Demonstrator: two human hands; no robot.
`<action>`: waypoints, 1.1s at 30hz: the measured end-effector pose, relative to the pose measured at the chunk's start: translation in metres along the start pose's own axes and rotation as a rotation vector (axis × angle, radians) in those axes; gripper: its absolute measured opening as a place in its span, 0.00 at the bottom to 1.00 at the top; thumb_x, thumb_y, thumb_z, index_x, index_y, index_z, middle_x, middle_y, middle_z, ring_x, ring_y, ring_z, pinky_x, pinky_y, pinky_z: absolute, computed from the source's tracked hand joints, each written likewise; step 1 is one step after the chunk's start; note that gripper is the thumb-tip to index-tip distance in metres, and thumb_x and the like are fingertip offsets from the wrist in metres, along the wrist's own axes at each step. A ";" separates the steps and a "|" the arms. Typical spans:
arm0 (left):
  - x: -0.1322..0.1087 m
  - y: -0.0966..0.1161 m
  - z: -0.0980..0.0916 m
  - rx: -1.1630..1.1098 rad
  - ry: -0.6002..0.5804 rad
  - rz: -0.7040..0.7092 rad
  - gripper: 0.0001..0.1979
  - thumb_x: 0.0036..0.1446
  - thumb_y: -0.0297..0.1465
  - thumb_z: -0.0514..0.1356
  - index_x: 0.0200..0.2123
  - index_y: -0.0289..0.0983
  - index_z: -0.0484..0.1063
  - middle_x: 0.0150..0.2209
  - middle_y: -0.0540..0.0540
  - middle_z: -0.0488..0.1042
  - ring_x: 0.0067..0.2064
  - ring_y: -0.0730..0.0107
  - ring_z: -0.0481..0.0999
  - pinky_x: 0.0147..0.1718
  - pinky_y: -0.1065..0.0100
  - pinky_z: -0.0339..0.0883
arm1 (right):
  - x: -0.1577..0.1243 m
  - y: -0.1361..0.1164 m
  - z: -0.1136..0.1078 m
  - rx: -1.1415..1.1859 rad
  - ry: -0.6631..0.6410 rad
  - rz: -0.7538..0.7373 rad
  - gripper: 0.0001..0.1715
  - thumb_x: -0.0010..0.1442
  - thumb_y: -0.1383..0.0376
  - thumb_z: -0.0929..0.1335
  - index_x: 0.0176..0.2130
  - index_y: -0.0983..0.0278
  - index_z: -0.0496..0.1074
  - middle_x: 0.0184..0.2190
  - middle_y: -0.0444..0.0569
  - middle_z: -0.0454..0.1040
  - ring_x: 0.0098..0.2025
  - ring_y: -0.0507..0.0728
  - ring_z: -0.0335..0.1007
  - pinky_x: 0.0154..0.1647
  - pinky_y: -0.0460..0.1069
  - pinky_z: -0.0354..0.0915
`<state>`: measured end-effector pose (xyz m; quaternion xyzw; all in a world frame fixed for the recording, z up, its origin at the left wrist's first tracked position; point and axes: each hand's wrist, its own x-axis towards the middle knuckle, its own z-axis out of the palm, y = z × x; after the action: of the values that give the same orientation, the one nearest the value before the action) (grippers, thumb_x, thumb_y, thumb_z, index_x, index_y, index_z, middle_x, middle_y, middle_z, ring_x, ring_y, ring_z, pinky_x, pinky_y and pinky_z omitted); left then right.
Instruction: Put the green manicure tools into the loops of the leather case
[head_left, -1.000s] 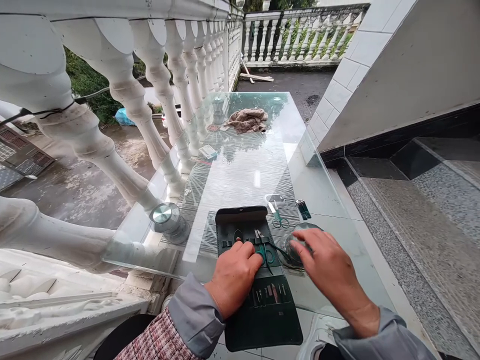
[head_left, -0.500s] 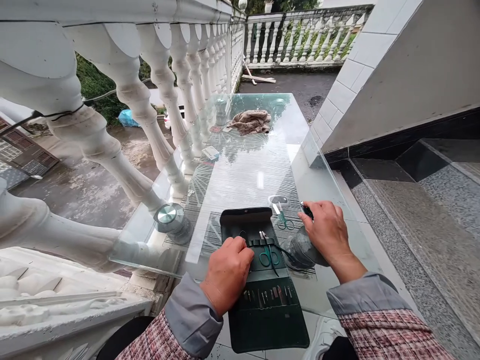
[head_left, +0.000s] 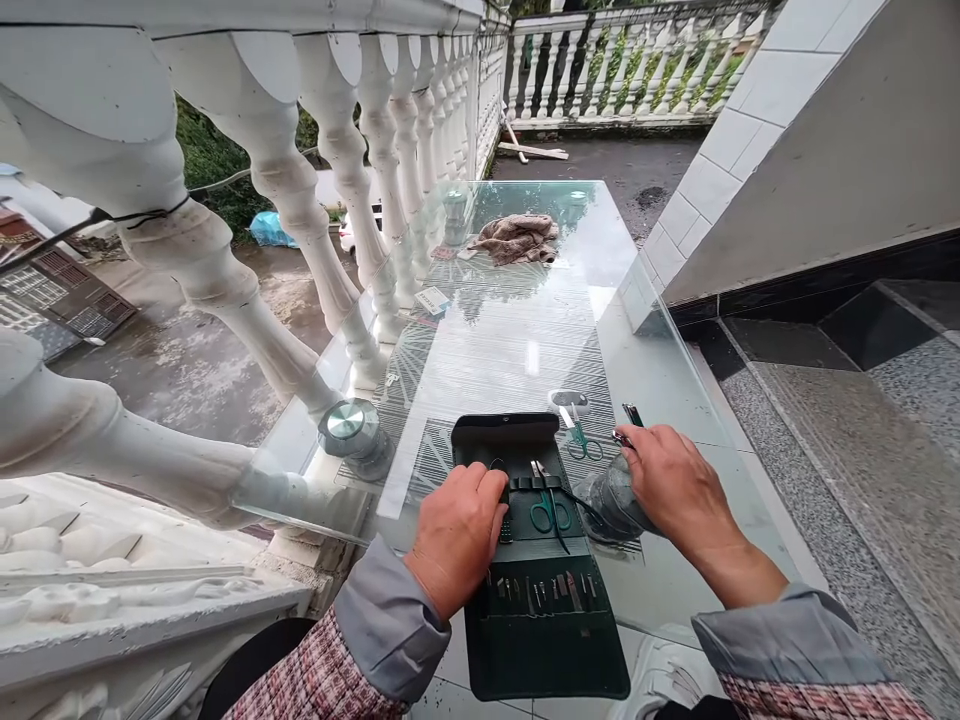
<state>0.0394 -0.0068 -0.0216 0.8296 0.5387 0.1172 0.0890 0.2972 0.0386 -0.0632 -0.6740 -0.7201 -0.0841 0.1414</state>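
An unfolded dark green manicure case [head_left: 547,660] lies on the glass table, with green-handled scissors [head_left: 550,515] strapped in its upper part and several small metal tools [head_left: 544,592] in a row of slots below. Over the case's left side, my left hand [head_left: 459,535] is closed; its fingers hide what they grip. A dark textured piece [head_left: 506,526] shows beside its thumb. To the right, my right hand [head_left: 679,495] pinches a small dark, shiny nail clipper [head_left: 621,437] low over the table. Another small black tool [head_left: 632,413] is just beyond the fingertips.
Green-handled small scissors [head_left: 583,445] and a white-and-grey oval item [head_left: 568,399] lie beyond the case. A crumpled brown cloth [head_left: 517,238] and a small box [head_left: 432,300] sit farther up the glass table [head_left: 487,370]. White balusters [head_left: 281,190] line the left; stone steps [head_left: 847,430] rise on the right.
My right hand has moved slightly right and lower; a black tool now shows apart from its fingertips. My left hand stays closed over the case. The whole view has shifted a little.
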 end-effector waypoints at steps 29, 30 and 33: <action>0.000 0.006 0.012 0.072 0.107 0.327 0.06 0.63 0.31 0.52 0.36 0.38 0.68 0.28 0.51 0.68 0.30 0.68 0.66 0.25 0.68 0.58 | -0.051 -0.074 -0.044 1.164 -0.154 -0.009 0.05 0.56 0.64 0.68 0.36 0.61 0.71 0.28 0.44 0.73 0.27 0.51 0.70 0.27 0.46 0.68; 0.000 0.005 0.011 0.089 0.092 0.309 0.04 0.62 0.30 0.53 0.37 0.39 0.68 0.28 0.51 0.68 0.30 0.67 0.67 0.25 0.68 0.58 | -0.051 -0.073 -0.045 1.082 -0.050 -0.125 0.05 0.56 0.67 0.67 0.36 0.61 0.71 0.30 0.45 0.73 0.30 0.52 0.71 0.30 0.47 0.69; 0.001 0.004 0.008 0.126 0.056 0.182 0.05 0.60 0.29 0.56 0.40 0.40 0.67 0.33 0.51 0.70 0.34 0.66 0.68 0.27 0.68 0.61 | -0.050 -0.070 -0.043 0.861 0.193 -0.332 0.10 0.56 0.73 0.67 0.39 0.62 0.71 0.31 0.46 0.74 0.35 0.53 0.71 0.37 0.48 0.69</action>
<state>0.0458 -0.0074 -0.0282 0.8754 0.4696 0.1138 0.0105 0.2337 -0.0277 -0.0332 -0.4187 -0.7712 0.1382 0.4591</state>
